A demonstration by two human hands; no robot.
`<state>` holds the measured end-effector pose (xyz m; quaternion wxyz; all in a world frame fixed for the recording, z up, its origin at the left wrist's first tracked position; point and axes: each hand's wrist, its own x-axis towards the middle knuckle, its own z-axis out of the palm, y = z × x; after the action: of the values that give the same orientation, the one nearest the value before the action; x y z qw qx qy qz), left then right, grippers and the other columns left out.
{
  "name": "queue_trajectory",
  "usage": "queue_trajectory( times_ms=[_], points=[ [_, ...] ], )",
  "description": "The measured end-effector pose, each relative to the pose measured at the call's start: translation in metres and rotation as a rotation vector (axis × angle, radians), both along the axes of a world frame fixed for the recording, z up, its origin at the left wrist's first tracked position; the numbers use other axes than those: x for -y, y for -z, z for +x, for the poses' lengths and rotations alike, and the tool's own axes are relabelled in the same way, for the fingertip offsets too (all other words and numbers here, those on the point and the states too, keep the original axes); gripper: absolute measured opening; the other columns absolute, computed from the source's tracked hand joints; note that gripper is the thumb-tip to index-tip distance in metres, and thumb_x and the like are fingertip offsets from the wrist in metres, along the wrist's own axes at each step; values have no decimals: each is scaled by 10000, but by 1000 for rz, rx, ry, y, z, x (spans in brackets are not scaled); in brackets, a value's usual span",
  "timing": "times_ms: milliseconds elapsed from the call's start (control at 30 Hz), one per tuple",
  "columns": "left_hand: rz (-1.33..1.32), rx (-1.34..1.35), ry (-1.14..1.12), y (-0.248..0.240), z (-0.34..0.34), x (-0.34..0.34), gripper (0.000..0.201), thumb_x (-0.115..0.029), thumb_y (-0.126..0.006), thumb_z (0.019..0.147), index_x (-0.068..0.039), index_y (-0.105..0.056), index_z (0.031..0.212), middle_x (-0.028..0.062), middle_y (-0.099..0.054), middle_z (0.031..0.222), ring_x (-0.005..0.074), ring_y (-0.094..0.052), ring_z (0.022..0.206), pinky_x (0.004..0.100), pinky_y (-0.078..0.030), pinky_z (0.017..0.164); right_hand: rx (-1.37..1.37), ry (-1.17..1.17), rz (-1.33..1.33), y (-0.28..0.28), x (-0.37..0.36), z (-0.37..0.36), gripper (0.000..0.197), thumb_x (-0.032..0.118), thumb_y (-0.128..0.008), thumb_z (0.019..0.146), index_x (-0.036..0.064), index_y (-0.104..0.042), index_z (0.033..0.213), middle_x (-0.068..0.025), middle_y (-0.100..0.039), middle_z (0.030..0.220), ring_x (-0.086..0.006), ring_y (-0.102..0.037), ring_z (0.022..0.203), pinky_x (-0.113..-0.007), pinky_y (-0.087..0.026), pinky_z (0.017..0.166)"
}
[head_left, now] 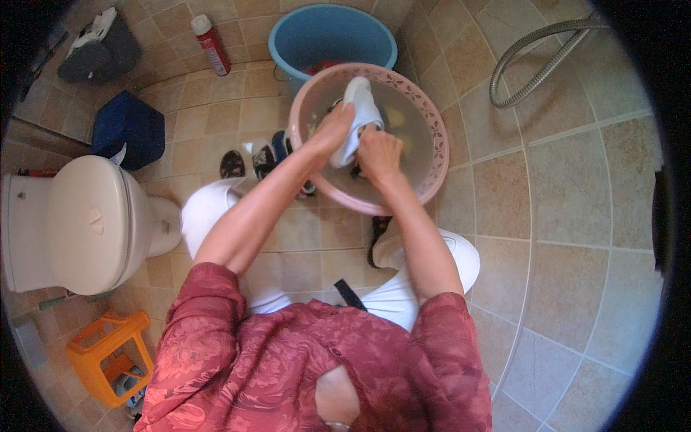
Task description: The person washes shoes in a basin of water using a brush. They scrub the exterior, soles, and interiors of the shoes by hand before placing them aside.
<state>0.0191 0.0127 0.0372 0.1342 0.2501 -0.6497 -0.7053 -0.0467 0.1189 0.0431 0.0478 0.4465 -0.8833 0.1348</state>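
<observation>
A white shoe (360,108) is held tilted above the murky water in a pink basin (430,189), its toe pointing away from me. My left hand (333,132) grips the shoe along its left side. Against the shoe's opening, my right hand (380,153) is closed with its fingers curled in. Whatever those fingers hold is hidden from view. Dark and pale shapes lie in the water under the hands, too unclear to name.
Behind the basin stands a blue bucket (331,36) with something red inside. Several shoes (265,161) sit on the tiles left of the basin. A toilet (93,223), a dark blue bin (128,132), a red spray can (210,46) and an orange stool (108,338) are leftward. A metal hose (529,57) hangs right.
</observation>
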Motion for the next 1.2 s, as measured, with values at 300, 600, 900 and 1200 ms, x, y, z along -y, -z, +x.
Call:
queue_trajectory(
  times_ms=[300,600,900,1200],
  points=[
    [-203,-78,-12,-15,2,-1,581,-386,-332,944,-34,-243,1398,212,-407,1340,308,-378,1254,324,-269,1026,259,-23,-169,-19,-8,-2,311,235,-562,724,-65,-598,799,-284,-587,721,-430,-604,703,-464,-481,645],
    [-252,-221,-63,6,-3,26,598,-435,-280,953,-25,-259,1388,196,-343,1386,288,-306,1300,324,-213,1060,554,-128,-396,-39,-8,22,374,292,-568,786,-82,-580,791,-299,-566,703,-423,-602,692,-471,-466,645],
    [-316,-209,-130,0,-6,3,642,-491,-237,949,0,-299,1357,176,-354,1379,273,-302,1302,323,-193,1071,200,-17,-161,-22,1,4,399,330,-520,824,-64,-586,820,-247,-601,689,-398,-606,648,-460,-472,622],
    [-398,-7,-26,1,0,9,647,-470,-258,925,-37,-195,1401,282,-392,1313,433,-352,1233,411,-247,1039,192,-47,-111,-21,-3,3,415,363,-533,825,-45,-604,803,-249,-613,727,-397,-613,670,-473,-472,639]
  ],
)
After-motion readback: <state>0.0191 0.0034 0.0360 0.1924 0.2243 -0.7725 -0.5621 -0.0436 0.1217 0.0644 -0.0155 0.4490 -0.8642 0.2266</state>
